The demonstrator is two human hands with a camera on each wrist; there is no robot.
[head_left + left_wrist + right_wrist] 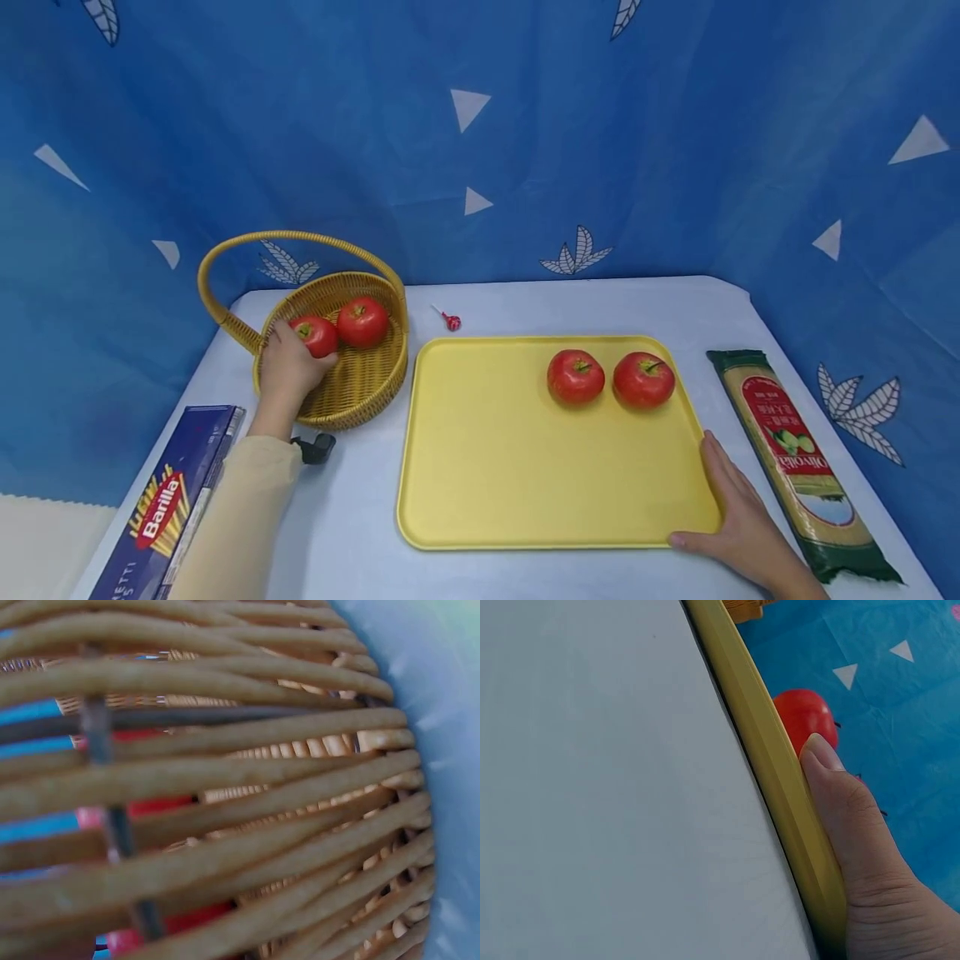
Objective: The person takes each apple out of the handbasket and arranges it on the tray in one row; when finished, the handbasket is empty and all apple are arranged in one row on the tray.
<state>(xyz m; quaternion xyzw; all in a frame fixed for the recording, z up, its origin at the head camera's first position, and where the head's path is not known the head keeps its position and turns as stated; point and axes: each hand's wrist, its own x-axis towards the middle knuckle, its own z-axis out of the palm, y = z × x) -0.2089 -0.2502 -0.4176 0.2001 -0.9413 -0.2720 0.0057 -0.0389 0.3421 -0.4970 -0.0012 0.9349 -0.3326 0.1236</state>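
My left hand (288,362) reaches over the near left rim of a wicker basket (360,404) and grips a red apple (317,335) inside it; the far fingers are hidden. A second apple (363,322) lies in the basket, just right of the held one. In the left wrist view, the woven basket wall (225,776) fills most of the picture, with red showing through its gaps. My right hand (738,521) rests against the lower right corner of a yellow tray (525,483), fingers along the side, thumb (847,802) touching the rim. Two apples, one left (575,377) and one right (643,380), sit on the tray.
A blue spaghetti box (168,508) lies at the left table edge, beside my left forearm. A green-ended pasta packet (798,462) lies right of the tray. Behind the tray is a small lollipop (451,321). A blue patterned cloth (525,150) hangs behind the table.
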